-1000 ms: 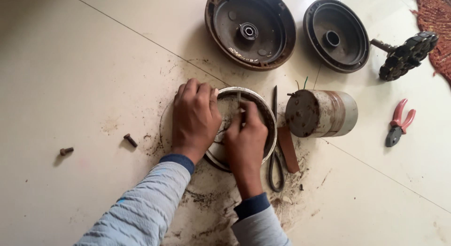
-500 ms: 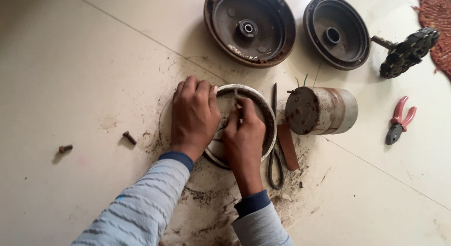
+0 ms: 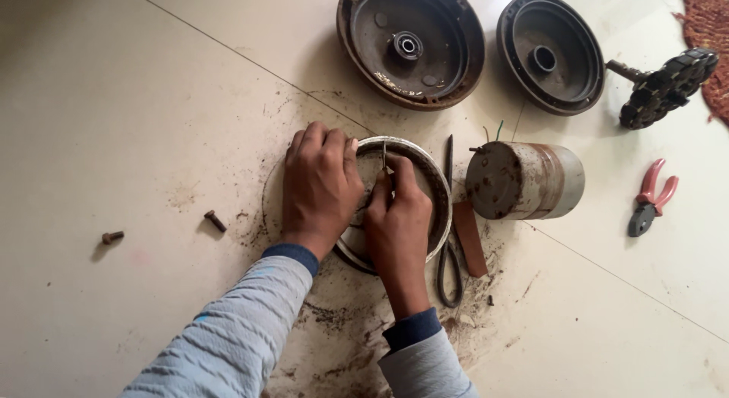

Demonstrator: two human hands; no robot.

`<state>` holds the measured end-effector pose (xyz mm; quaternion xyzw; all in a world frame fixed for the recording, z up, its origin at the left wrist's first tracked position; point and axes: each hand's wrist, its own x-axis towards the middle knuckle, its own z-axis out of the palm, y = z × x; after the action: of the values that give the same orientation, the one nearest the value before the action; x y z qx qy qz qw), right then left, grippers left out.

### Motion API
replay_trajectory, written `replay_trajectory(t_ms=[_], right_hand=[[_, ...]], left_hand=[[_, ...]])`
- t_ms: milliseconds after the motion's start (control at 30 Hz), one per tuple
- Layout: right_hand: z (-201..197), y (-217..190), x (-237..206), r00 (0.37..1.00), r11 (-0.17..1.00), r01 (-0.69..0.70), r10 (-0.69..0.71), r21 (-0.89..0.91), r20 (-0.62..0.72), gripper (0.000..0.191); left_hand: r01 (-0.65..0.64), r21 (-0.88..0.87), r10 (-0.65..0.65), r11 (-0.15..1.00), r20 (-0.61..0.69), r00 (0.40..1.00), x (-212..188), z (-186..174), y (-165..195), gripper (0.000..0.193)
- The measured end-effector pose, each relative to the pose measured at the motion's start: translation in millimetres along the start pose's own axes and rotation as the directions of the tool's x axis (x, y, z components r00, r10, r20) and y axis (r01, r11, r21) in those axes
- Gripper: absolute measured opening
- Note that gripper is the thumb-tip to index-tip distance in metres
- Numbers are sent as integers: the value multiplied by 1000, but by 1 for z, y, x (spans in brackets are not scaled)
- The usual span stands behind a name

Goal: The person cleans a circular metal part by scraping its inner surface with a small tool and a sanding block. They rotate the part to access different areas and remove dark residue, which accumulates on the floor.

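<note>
A round metal ring housing [image 3: 434,187] lies flat on the dirty tiled floor. My left hand [image 3: 319,185] rests palm down over its left rim, fingers together, pressing on it. My right hand [image 3: 396,223] sits inside the ring and pinches a thin metal tool [image 3: 384,156] that points up toward the ring's far inner wall. Most of the ring's inside is hidden under my hands.
A rusty cylindrical drum [image 3: 524,181] lies on its side to the right. Two round metal covers [image 3: 411,45] [image 3: 550,52] sit at the back, a shaft with a toothed wheel [image 3: 668,86] beyond. Red pliers [image 3: 650,197], dark tongs [image 3: 449,254], a brown strip [image 3: 469,237], two bolts [image 3: 214,219] [image 3: 112,236].
My right hand has shifted slightly within the ring, the thin tool now pointing more upright. My left hand has stayed on the rim.
</note>
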<state>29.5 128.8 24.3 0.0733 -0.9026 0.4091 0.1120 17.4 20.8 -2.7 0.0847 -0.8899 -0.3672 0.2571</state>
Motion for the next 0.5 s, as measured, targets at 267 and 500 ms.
replay_trajectory(t_ms=[267,500], right_hand=[[0,-2,1,998,997,-68,68,31,9,23],[2,-1,2,1000,999,2,-2,33,10,23]], left_hand=[[3,8,-4,1000,13,1000,1,-1,0,17],[2,1,-2,1000,15,1000,0,-1,0,16]])
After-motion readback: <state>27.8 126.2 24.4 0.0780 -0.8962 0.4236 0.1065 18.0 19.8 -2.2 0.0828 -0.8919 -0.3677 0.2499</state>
